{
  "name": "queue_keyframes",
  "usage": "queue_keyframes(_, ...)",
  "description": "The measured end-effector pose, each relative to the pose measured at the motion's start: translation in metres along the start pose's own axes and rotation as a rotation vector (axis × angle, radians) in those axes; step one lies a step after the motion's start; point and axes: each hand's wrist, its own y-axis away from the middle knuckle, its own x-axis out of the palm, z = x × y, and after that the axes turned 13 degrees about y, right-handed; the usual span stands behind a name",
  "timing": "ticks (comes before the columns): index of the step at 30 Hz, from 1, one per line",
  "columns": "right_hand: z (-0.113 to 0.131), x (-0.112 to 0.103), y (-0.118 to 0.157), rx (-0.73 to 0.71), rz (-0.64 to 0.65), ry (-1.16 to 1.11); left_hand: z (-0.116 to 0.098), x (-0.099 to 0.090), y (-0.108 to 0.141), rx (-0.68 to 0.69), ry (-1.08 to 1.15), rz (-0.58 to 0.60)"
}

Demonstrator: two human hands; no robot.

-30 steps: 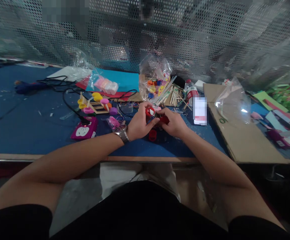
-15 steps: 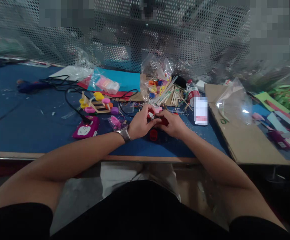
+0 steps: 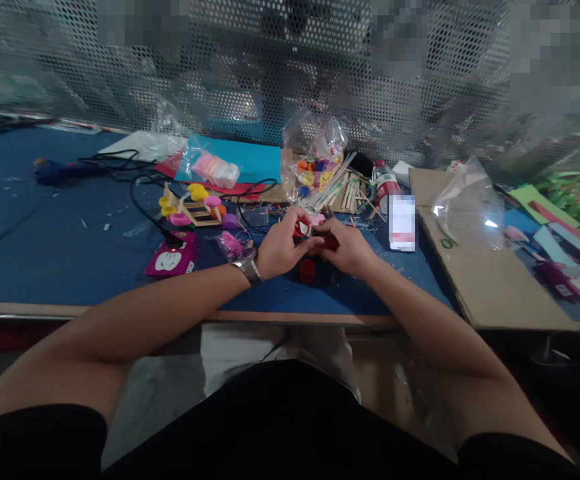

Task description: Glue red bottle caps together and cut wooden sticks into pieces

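Note:
My left hand (image 3: 286,245), with a metal watch (image 3: 248,269) on its wrist, is closed around a small red round piece (image 3: 301,229) with a white patch. Close against it, my right hand (image 3: 349,248) has its fingers bent around a red part (image 3: 331,241). Fingertips of both hands meet, so I cannot tell whether the red parts are one object. Just below the hands a red round cap (image 3: 307,270) lies on the blue table. Something pink (image 3: 316,219) shows behind the fingers.
Left stand a purple power strip (image 3: 171,255) and a stick model with coloured clay (image 3: 197,208). Behind are a plastic bag of clay (image 3: 313,170), wooden sticks (image 3: 353,192) and a bottle (image 3: 385,183). A lit phone (image 3: 402,223) and cardboard (image 3: 500,293) lie right.
My right hand's fingers have shifted slightly around the red part. Both hands otherwise stay in the same place, and the things on the table have not moved.

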Motion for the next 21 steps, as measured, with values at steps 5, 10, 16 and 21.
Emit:
queue_keyframes(5,-0.0005,0.0009,-0.0003,0.036,-0.034,-0.013,0.0051,0.0022,0.0006,0.029,0.056,-0.031)
queue_keyframes(10,-0.0003,0.0034,-0.0008,0.030,-0.056,0.007,0.0055,0.0070,0.0049,0.104,-0.029,-0.043)
queue_keyframes(16,0.0018,0.0050,0.0009,-0.006,-0.024,-0.015,0.0046,0.0064,0.0041,0.067,-0.073,-0.002)
queue_keyframes(21,0.0019,0.0047,0.0012,-0.018,-0.004,-0.021,0.0027,0.0017,0.0014,0.035,-0.065,0.001)
